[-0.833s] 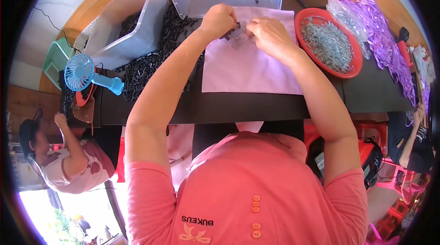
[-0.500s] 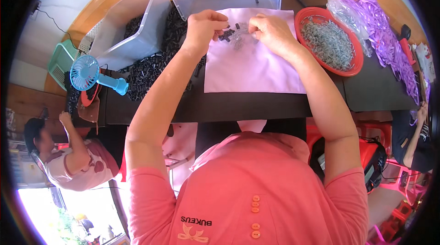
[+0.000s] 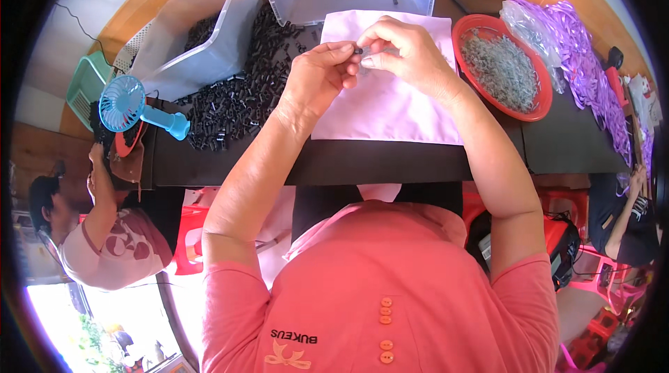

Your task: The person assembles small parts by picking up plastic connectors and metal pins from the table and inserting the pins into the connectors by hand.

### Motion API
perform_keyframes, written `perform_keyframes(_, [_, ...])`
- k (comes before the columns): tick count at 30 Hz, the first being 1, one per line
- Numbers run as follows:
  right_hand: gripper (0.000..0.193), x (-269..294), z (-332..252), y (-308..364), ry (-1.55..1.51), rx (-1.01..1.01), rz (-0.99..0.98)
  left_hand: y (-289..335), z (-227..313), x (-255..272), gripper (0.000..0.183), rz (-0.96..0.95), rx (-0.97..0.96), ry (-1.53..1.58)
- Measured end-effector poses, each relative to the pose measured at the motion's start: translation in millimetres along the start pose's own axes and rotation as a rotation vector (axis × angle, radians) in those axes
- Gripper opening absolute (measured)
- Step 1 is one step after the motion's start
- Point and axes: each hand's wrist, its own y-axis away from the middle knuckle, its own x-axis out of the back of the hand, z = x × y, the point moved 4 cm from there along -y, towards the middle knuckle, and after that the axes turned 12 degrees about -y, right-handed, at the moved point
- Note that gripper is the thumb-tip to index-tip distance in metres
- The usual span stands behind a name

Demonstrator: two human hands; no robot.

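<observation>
Above a pink cloth (image 3: pixel 390 118), my two hands meet fingertip to fingertip. My left hand (image 3: pixel 322 79) is closed, pinching a small black plastic piece (image 3: pixel 358 51) between thumb and fingers. From the other side, my right hand (image 3: pixel 408 52) pinches what looks like a small clear plastic piece (image 3: pixel 366 51) right against the black one. The fingers partly cover both pieces, so I cannot tell whether they are joined. My hands hide most of the cloth's middle.
Left of the cloth lies a heap of black pieces (image 3: pixel 233 104) beside a clear bin (image 3: pixel 188 70) and a blue fan (image 3: pixel 122 104). Another clear bin (image 3: pixel 348 3) stands behind. At right are a red basket (image 3: pixel 543 104) of clear pieces and purple straps (image 3: pixel 585 59). Two people sit at the sides.
My hands, apart over the cloth before, have come together. The right one moved left and the left one moved slightly right and down. A black piece now shows between the fingertips.
</observation>
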Motion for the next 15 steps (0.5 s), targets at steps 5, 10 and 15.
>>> perform_keyframes(5, [0.011, -3.3, 3.0, 1.0, 0.058, 0.064, 0.049, 1.8, -5.4, -2.0, 0.019, -0.058, 0.009, 0.073])
perform_keyframes(10, [0.011, -6.1, 5.2, 2.4, -0.009, 0.086, 0.101, 0.9, -5.4, -4.1, 0.02, -0.1, -0.031, 0.102])
perform_keyframes(15, [0.011, -13.7, 9.8, 5.3, -0.108, -0.029, 0.152, 4.7, -6.2, -3.8, 0.018, -0.097, -0.054, 0.14])
